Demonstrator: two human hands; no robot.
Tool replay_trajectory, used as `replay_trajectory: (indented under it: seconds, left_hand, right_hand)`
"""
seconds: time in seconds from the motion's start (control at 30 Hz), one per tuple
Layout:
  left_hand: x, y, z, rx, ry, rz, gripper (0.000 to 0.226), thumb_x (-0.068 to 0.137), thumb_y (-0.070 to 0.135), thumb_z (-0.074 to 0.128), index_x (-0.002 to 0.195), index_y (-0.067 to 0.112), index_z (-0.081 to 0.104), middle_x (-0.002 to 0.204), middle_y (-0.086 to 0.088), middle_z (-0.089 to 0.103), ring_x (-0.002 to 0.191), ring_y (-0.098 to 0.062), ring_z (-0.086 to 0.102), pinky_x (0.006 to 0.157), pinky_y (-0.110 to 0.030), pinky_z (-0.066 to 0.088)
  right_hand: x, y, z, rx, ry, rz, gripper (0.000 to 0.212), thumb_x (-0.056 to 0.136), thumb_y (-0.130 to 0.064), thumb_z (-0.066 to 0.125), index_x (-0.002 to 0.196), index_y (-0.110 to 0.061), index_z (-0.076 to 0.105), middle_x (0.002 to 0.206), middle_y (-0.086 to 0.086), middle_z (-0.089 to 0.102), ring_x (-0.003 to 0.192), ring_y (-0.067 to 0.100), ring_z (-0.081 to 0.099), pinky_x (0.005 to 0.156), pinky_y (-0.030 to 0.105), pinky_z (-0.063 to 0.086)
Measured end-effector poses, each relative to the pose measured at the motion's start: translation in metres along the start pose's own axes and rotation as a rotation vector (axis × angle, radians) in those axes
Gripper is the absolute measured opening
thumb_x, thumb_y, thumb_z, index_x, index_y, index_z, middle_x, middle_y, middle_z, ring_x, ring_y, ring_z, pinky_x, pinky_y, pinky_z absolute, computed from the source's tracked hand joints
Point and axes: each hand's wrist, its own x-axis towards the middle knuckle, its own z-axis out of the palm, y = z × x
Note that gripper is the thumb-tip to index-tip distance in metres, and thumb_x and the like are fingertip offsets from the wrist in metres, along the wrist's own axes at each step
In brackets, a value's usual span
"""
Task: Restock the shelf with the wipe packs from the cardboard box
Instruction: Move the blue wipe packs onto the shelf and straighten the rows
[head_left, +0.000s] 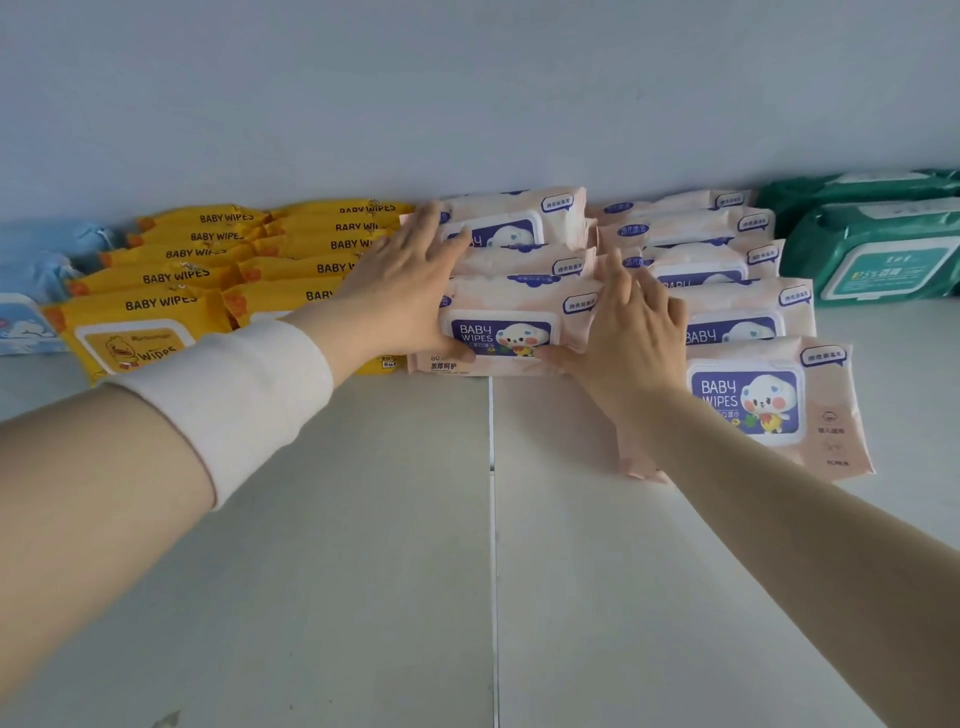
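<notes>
From the head camera, the left hand (410, 291) lies with its fingers straight and fanned apart over the left end of the front pink pack (501, 332), thumb along its lower front edge. The right hand (634, 327) has its fingers straight and close together against the pack's right end, thumb touching the front edge. The pack lies at the front of a pink row on the white shelf (363, 519), between yellow packs (156, 306) and a second pink row (753, 405), with green packs (872, 260) further right
</notes>
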Motion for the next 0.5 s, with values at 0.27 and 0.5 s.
replay_trajectory:
  seconds: [0.27,0.5]
  left_hand:
    - [0.022,-0.003,0.001,-0.055,-0.049,0.074,0.137,0.045,0.076,0.070,0.149,0.015,0.004,0.153,-0.011,0.013,0.142,-0.031,0.010,0.116,-0.043,0.012]
    - [0.021,-0.011,-0.006,0.046,0.068,0.206,0.134,0.037,0.078,0.070,0.144,0.011,0.024,0.129,-0.010,0.039,0.120,-0.027,0.034,0.105,-0.037,0.028]
  right_hand:
    - [0.000,0.003,0.005,0.020,0.074,-0.029,0.086,0.071,-0.061,0.066,0.133,-0.011,0.033,0.150,0.011,0.031,0.140,0.018,0.027,0.102,0.030,0.012]
    - [-0.001,0.004,0.006,0.023,0.067,-0.029,0.084,0.071,-0.061,0.066,0.131,-0.011,0.034,0.151,0.010,0.030,0.140,0.017,0.027,0.105,0.031,0.013]
